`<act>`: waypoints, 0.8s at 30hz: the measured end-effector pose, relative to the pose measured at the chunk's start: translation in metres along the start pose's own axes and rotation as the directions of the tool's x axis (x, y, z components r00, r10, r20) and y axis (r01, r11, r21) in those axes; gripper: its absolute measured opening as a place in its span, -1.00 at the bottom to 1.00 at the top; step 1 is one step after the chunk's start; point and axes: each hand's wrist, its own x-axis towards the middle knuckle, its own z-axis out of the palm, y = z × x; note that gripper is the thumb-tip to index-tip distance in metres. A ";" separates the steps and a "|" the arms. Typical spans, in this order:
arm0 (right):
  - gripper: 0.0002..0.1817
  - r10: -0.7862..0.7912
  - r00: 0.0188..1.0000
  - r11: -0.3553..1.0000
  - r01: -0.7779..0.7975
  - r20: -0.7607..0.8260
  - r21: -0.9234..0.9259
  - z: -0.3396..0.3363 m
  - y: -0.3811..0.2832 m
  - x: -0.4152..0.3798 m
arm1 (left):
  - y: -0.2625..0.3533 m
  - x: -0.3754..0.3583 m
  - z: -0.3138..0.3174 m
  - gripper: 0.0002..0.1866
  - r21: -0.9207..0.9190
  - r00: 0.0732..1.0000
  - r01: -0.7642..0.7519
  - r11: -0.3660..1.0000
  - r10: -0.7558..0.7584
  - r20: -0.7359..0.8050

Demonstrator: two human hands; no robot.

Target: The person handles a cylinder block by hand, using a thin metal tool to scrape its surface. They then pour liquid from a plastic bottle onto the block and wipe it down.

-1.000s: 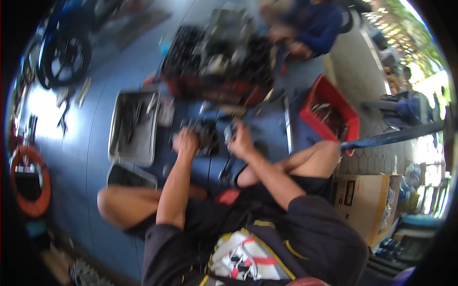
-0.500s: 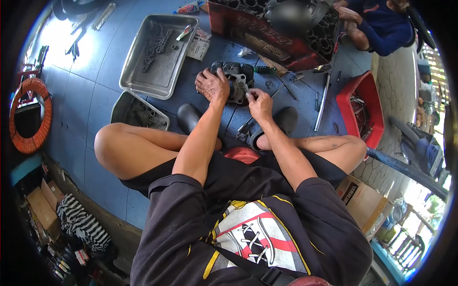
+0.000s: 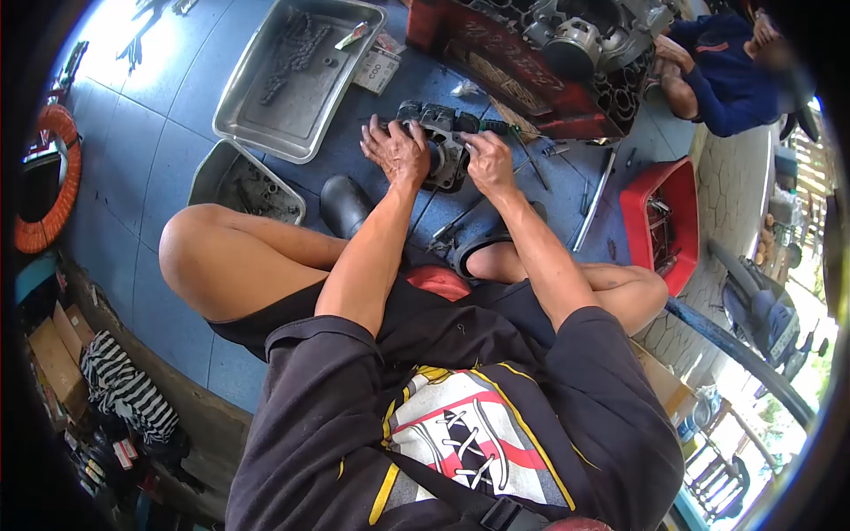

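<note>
Nearest, the person's dark shirt (image 3: 301,425) and bent legs frame the blue tiled floor (image 3: 181,164). Beyond a black boot (image 3: 343,205), a metal part (image 3: 452,168) sits on the floor between the two hands. The left hand (image 3: 396,154) lies with fingers spread against its left side; the right hand (image 3: 490,165) has thumb and fingertips drawn together at its upper right edge, perhaps pinching something too small to make out. To the left are a small bin (image 3: 290,211) and a metal tray (image 3: 232,115) holding a chain (image 3: 297,49); to the right, a red bin (image 3: 636,208). Farther off stand a red crate (image 3: 434,31) and another person (image 3: 726,80).
</note>
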 end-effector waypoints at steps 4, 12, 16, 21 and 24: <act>-0.70 -0.031 0.997 1.000 0.031 -0.067 0.002 0.010 -0.007 -0.009 | 0.001 -0.002 0.000 -0.54 0.016 1.000 0.002 1.000 -0.002 0.019; -0.69 -0.029 0.996 0.997 0.022 -0.089 -0.074 0.020 -0.005 -0.012 | 0.001 0.000 0.006 -0.58 0.018 1.000 -0.004 1.000 0.005 -0.020; -0.65 -0.072 0.995 0.992 0.063 -0.076 -0.113 0.017 0.000 -0.018 | 0.003 0.001 0.005 -0.59 0.003 0.999 -0.002 1.000 0.002 -0.032; -0.65 -0.086 0.996 0.995 0.084 -0.022 -0.061 0.020 0.006 -0.022 | 0.004 0.003 0.002 -0.58 -0.002 1.000 -0.014 1.000 0.014 -0.012; -0.67 -0.067 0.997 0.993 0.064 -0.031 -0.101 0.020 0.002 -0.026 | 0.004 0.001 0.003 -0.56 -0.011 1.000 0.010 1.000 -0.010 -0.009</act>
